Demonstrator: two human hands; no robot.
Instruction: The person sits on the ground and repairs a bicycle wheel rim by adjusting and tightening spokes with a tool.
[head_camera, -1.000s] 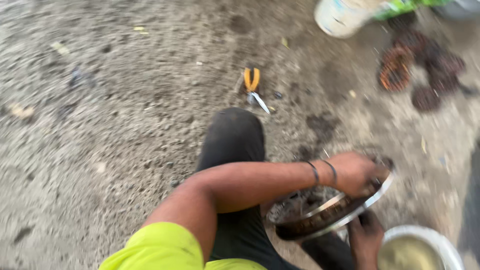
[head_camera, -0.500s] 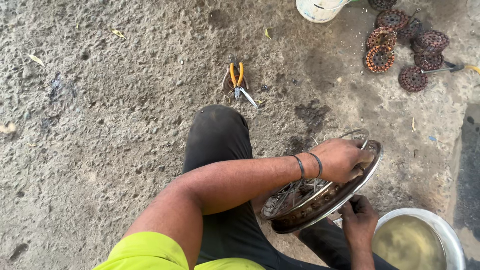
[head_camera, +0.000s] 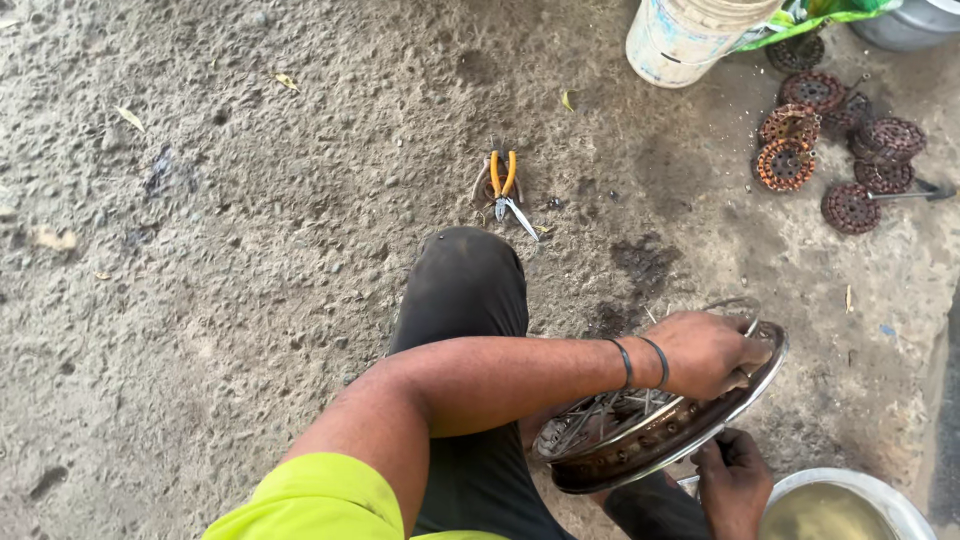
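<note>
Below, the left hand (head_camera: 708, 352) grips the wheel rim's (head_camera: 660, 445) upper edge, the right hand (head_camera: 735, 482) its lower.

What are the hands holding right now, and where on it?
A spoked wheel rim: the left hand grips its upper edge, the right hand its lower edge.

Count on the ground: one spoked wheel rim (head_camera: 660, 430), one pair of orange-handled pliers (head_camera: 503, 185), one white bucket (head_camera: 690, 38), one grey basin (head_camera: 915, 20) at the top right corner (only partly in frame), and one metal bowl (head_camera: 870, 495) of yellowish liquid at the bottom right. Rusty round sprockets (head_camera: 785, 165) in the cluster at upper right: about seven visible, some overlapping, so the count is approximate. Hands: two, left hand (head_camera: 705, 352) and right hand (head_camera: 735, 480), with two dark bangles (head_camera: 640, 362) on the left wrist.
</note>
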